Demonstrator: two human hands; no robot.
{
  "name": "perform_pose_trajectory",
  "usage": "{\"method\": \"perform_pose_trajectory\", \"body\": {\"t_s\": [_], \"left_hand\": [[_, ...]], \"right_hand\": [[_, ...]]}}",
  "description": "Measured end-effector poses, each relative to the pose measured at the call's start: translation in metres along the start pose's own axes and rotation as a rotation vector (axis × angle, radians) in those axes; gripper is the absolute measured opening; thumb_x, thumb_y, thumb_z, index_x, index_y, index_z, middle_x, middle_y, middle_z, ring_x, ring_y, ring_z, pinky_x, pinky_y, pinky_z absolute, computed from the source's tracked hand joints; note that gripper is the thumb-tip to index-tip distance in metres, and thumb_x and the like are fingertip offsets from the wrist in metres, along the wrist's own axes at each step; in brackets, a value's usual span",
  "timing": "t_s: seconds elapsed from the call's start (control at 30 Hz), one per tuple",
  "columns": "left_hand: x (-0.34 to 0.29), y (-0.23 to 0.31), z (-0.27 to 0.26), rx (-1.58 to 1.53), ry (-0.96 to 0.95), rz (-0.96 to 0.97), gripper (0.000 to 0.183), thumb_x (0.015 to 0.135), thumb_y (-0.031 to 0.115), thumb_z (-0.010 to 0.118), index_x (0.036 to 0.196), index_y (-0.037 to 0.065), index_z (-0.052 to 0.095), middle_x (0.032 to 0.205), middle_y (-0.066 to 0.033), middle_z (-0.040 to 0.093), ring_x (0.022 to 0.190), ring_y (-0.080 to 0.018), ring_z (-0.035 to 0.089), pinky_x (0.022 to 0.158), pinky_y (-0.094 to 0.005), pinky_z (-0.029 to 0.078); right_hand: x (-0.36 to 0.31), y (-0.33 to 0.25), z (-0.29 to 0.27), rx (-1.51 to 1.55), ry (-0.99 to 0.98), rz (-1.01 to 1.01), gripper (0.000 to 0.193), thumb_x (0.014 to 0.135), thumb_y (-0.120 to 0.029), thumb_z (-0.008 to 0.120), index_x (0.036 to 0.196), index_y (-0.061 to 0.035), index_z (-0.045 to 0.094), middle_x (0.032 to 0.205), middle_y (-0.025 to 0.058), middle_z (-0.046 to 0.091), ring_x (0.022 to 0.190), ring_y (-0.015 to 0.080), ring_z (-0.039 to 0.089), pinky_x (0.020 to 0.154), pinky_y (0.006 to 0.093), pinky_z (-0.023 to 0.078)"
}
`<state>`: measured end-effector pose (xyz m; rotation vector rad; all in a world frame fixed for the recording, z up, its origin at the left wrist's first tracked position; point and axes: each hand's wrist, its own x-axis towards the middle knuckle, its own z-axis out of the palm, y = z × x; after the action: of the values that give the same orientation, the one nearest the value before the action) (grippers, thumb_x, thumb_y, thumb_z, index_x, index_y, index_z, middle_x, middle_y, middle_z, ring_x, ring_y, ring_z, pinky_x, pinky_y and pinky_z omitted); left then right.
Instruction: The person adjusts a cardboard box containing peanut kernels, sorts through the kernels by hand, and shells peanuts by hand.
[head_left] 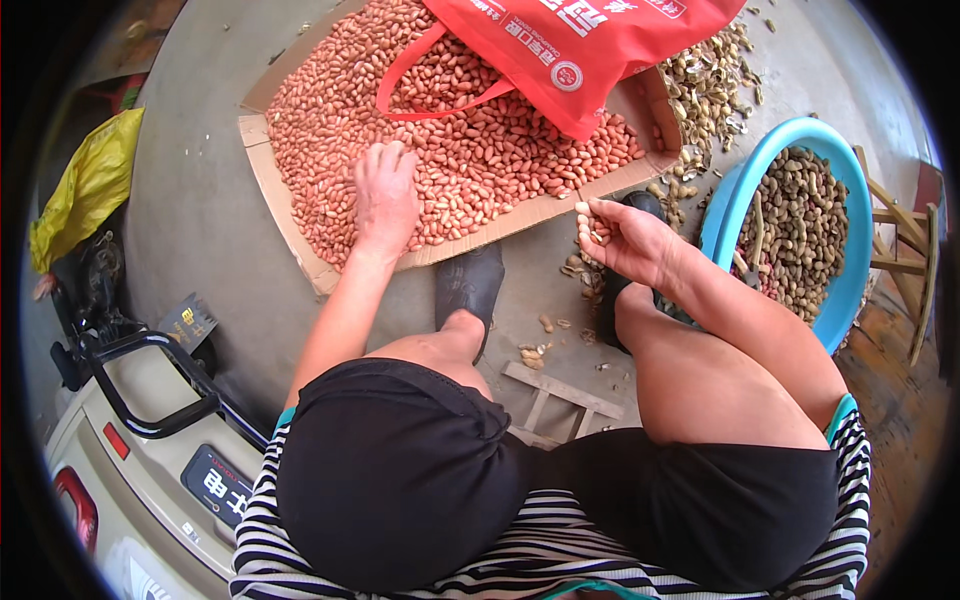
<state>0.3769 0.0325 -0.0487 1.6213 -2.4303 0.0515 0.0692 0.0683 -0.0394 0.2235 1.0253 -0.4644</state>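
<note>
Shelled red-skinned peanuts [470,170] fill a shallow cardboard box [268,195] on the floor in front of me. My left hand [388,200] rests on the near part of the pile, fingers bent down and close together; what is under the fingertips is hidden. Beyond the box's near edge, to the right, my right hand [635,240] is turned palm up. Several pale peanut kernels [598,232] lie in its curled fingers, with the thumb over them.
A red bag [570,50] lies across the box's far side. At right stands a blue basin [858,235] of unshelled peanuts [800,230], with empty shells [715,80] beyond it. My shoes [468,290] are by the box. A parked scooter [150,440] is at left, a small wooden stool [560,390] below.
</note>
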Motion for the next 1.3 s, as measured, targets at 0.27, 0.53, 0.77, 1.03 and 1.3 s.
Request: {"method": "perform_pose_trajectory", "body": {"t_s": [0.27,0.53,0.77,1.03,1.3], "left_hand": [[0.001,0.044,0.027,-0.484,-0.193,0.086,0.012,0.076,-0.001,0.054,0.087,0.001,0.058,0.092,-0.0115,0.056,0.094,-0.0286,0.051,0.082,-0.036,0.043],[0.005,0.06,0.03,-0.476,-0.407,0.264,0.012,0.075,0.007,0.058,0.087,0.007,0.059,0.093,-0.0065,0.054,0.093,-0.0254,0.049,0.083,-0.0369,0.041],[-0.015,0.01,0.015,-0.08,-0.341,0.212,0.014,0.074,0.007,0.057,0.088,0.006,0.056,0.093,-0.0061,0.052,0.096,-0.0249,0.047,0.088,-0.0386,0.036],[-0.006,0.02,0.009,-0.154,-0.115,0.088,0.023,0.07,-0.001,0.054,0.091,0.006,0.057,0.093,-0.0072,0.053,0.095,-0.0259,0.048,0.084,-0.0405,0.037],[-0.01,0.047,0.051,-0.468,-0.253,0.169,0.008,0.071,0.002,0.055,0.078,0.004,0.054,0.081,-0.0094,0.051,0.085,-0.0264,0.049,0.072,-0.0364,0.042]], "right_hand": [[-0.002,0.001,-0.002,-0.027,-0.004,0.001,0.022,0.094,-0.017,0.043,0.097,-0.0004,0.057,0.079,0.0022,0.054,0.075,0.0116,0.056,0.071,0.026,0.052],[-0.002,0.002,0.006,-0.052,-0.003,0.004,0.023,0.094,-0.017,0.044,0.095,0.0014,0.058,0.078,0.0026,0.055,0.074,0.0113,0.057,0.071,0.0259,0.053],[-0.001,0.002,0.002,-0.044,-0.01,-0.002,0.023,0.094,-0.017,0.044,0.096,0.0018,0.058,0.078,0.0029,0.056,0.074,0.0113,0.057,0.071,0.026,0.053],[0.0,0.002,0.006,-0.06,0.005,0.0,0.023,0.094,-0.016,0.044,0.096,0.0025,0.058,0.079,0.0032,0.056,0.074,0.0115,0.057,0.071,0.0262,0.053],[0.005,0.004,0.006,-0.074,-0.008,0.018,0.022,0.094,-0.016,0.043,0.098,0.0006,0.057,0.079,0.0026,0.055,0.074,0.0111,0.057,0.07,0.0263,0.053]]}}
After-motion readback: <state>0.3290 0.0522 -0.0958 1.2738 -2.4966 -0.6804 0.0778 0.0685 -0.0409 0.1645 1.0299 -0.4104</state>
